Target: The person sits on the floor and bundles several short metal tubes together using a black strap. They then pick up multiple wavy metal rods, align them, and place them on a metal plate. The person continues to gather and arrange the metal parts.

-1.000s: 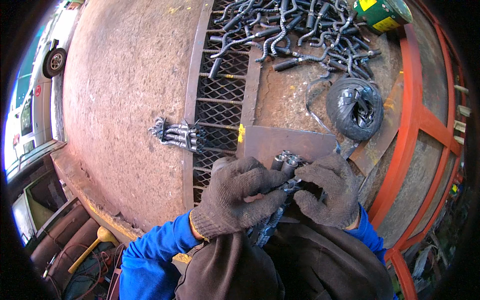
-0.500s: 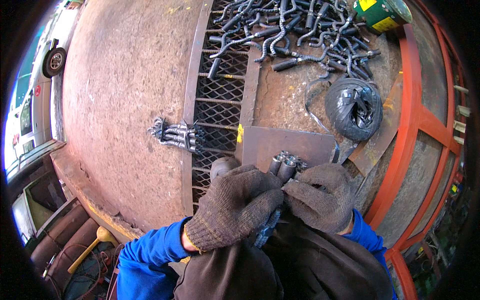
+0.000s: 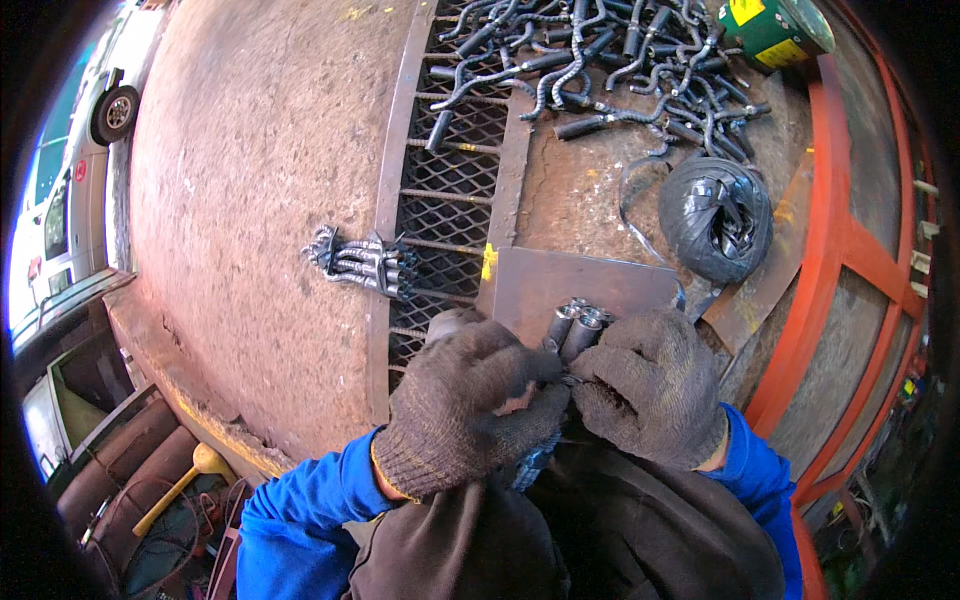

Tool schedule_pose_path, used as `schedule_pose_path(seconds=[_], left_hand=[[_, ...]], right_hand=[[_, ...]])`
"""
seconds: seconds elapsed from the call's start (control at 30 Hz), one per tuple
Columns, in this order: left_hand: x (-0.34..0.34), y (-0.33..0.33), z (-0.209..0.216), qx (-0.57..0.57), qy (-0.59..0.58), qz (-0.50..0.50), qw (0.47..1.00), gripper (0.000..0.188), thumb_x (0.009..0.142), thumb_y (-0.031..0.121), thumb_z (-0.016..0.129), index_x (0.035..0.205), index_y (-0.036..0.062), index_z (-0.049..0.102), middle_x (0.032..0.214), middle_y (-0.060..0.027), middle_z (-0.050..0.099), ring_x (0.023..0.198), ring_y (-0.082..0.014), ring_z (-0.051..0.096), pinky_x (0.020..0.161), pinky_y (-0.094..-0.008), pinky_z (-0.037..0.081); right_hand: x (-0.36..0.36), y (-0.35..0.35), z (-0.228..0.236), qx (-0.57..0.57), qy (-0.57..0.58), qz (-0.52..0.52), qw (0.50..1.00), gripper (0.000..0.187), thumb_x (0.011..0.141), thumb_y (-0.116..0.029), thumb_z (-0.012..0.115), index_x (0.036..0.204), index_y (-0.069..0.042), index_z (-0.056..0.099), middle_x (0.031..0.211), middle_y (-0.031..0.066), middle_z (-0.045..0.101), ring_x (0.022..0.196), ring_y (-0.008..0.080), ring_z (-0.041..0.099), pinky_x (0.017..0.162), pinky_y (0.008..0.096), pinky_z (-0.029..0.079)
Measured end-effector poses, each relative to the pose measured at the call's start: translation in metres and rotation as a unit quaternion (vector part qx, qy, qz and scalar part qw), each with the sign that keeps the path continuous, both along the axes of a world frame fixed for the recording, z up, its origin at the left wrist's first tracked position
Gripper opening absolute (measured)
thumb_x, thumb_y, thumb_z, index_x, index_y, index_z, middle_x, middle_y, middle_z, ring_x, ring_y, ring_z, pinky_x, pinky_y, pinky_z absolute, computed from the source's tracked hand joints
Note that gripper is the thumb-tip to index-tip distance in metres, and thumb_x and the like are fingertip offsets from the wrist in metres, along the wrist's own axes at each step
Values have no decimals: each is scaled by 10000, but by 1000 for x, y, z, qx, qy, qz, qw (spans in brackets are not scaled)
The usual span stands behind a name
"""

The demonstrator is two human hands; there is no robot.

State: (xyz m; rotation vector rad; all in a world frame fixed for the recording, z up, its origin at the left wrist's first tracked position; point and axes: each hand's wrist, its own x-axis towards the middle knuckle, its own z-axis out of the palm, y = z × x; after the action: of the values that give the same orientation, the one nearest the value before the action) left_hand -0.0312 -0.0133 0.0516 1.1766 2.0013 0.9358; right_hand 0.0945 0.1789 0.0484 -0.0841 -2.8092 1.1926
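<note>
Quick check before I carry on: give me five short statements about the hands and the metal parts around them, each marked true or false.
1. The left hand and the right hand both wear gloves. True.
2. The tied bundle lies wholly to the right of the grate. False: it lies mostly to the left, with its right end over the grate's edge.
3. The hands are close together beside some short metal tubes. True.
4. The can near the pile of bent rods is plain blue. False: it is green with yellow patches.
5. The black roll lies nearer the orange frame than the tied bundle does. True.
</note>
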Motion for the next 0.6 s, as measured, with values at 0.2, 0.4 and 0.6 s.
schedule_pose_path(seconds=[0.2,0.4,0.6], left_hand=[[0,0,-5,48,81,-52,994,278,783,208,762,1039,117,698,921,-95,626,784,-286,634,651,-400,515],[2,6,-1,10,-87,22,996,222,838,208,716,1006,69,675,891,-129,623,781,-319,637,684,-412,525],[-2,7,6,-40,-351,46,934,242,957,240,624,994,4,666,859,-124,675,773,-218,655,698,-344,533]], right_hand=[[-6,9,7,-26,-37,40,998,270,725,-181,779,987,-142,725,917,59,617,861,275,645,704,408,527],[-1,6,2,-25,14,37,999,269,705,-171,794,967,-143,743,943,53,665,829,267,662,649,417,527],[13,5,-6,40,52,44,997,301,691,-174,796,989,-157,754,972,36,682,824,258,658,645,410,516]])
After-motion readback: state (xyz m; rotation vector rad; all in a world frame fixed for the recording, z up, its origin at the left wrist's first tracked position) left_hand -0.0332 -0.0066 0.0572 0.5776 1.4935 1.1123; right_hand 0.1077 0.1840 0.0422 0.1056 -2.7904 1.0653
